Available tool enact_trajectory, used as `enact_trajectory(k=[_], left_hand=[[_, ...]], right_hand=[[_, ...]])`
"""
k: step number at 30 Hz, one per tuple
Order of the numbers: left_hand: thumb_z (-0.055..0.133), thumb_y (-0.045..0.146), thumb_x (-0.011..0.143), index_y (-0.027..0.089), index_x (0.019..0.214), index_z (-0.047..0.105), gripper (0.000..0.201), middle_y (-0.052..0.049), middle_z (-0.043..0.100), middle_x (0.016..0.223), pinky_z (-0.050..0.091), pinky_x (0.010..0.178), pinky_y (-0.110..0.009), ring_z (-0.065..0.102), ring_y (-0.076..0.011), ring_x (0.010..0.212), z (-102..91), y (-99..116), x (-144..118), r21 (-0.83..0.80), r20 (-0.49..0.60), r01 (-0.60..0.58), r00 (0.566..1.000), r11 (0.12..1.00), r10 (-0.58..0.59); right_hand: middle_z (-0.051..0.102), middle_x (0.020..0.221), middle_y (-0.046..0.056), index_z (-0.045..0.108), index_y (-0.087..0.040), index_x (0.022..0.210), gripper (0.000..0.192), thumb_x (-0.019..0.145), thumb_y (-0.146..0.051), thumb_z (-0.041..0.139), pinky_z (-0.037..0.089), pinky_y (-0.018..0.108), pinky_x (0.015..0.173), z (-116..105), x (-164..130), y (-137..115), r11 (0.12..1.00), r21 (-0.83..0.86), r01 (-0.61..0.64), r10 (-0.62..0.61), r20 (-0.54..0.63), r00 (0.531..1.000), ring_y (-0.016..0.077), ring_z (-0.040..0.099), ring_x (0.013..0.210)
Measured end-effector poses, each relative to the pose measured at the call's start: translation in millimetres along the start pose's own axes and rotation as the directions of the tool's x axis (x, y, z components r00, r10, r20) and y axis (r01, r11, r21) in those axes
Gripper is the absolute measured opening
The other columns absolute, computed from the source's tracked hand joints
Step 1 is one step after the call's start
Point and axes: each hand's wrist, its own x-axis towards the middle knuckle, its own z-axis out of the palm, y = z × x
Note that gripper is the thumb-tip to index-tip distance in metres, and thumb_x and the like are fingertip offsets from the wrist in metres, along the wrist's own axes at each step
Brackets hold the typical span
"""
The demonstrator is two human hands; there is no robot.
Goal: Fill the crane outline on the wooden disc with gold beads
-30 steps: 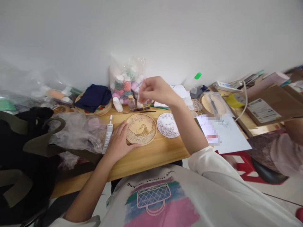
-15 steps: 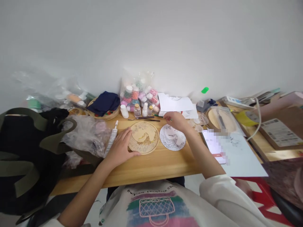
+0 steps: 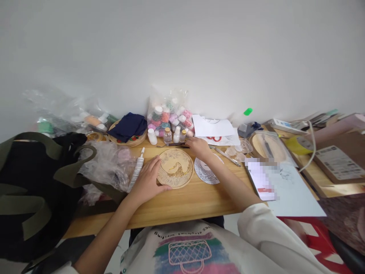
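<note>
My left hand (image 3: 149, 178) grips the left edge of a round wooden board (image 3: 178, 182), its thumb at the near rim and fingers along the far left side. A crane-like bird is drawn on the board, partly gold. My right hand (image 3: 199, 148) reaches over a round paper (image 3: 205, 176) with a similar line drawing, hiding its top. Those fingers are bent together at the right ends of thin dark brushes or pens (image 3: 175, 144); whatever is between them is hidden. A white tube (image 3: 137, 171) with a nozzle lies left of the board.
Small bottles (image 3: 167, 136) and a bag of colored jars (image 3: 162, 114) stand behind. Red-handled scissors (image 3: 216, 139) lie under paper. A craft knife-like tool (image 3: 227, 156), clear cups (image 3: 241, 148) and a phone (image 3: 261, 179) are right; a dark bag (image 3: 37, 190) is left.
My right hand has moved left and slightly nearer, toward the brushes or pens. The scissors' handles and a slim tool have come into sight. My left hand stays on the board.
</note>
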Motion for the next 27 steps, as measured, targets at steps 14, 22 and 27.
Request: enact_trajectory(k=[14,22,27], left_hand=[[0.084,0.047,0.064,0.014,0.144,0.036,0.099,-0.023,0.037,0.155,0.033,0.117,-0.057,0.036,-0.0384,0.144,0.1,1.1,0.1,-0.028,0.001,-0.015,1.0,0.999,0.015],[0.085,0.047,0.064,0.018,0.145,0.036,0.099,-0.022,0.038,0.155,0.034,0.116,-0.057,0.037,-0.0385,0.143,0.9,-0.1,-1.0,-0.036,-0.014,-0.022,1.0,0.999,0.021],[0.082,0.049,0.066,0.018,0.146,0.036,0.098,-0.021,0.037,0.156,0.034,0.116,-0.058,0.037,-0.0387,0.144,2.8,-1.9,-1.0,-0.035,-0.016,-0.025,1.0,0.999,0.025]], right_hand=[[0.071,0.115,0.012,0.071,-0.017,0.113,0.029,0.096,-0.025,0.048,0.044,0.027,0.082,-10.6,-1.3,-2.7,0.998,-0.046,0.053,-0.051,0.061,0.997,0.0229,0.063,0.109],[0.07,0.117,0.012,0.072,-0.018,0.112,0.03,0.095,-0.021,0.047,0.045,0.027,0.082,-7.5,4.3,-8.5,0.998,-0.039,0.056,-0.053,0.065,0.996,0.0226,0.062,0.11],[0.07,0.118,0.012,0.071,-0.018,0.116,0.032,0.096,-0.02,0.046,0.044,0.027,0.084,-9.2,6.9,-15.9,0.998,-0.019,0.067,-0.066,0.046,0.997,0.0219,0.062,0.11]])
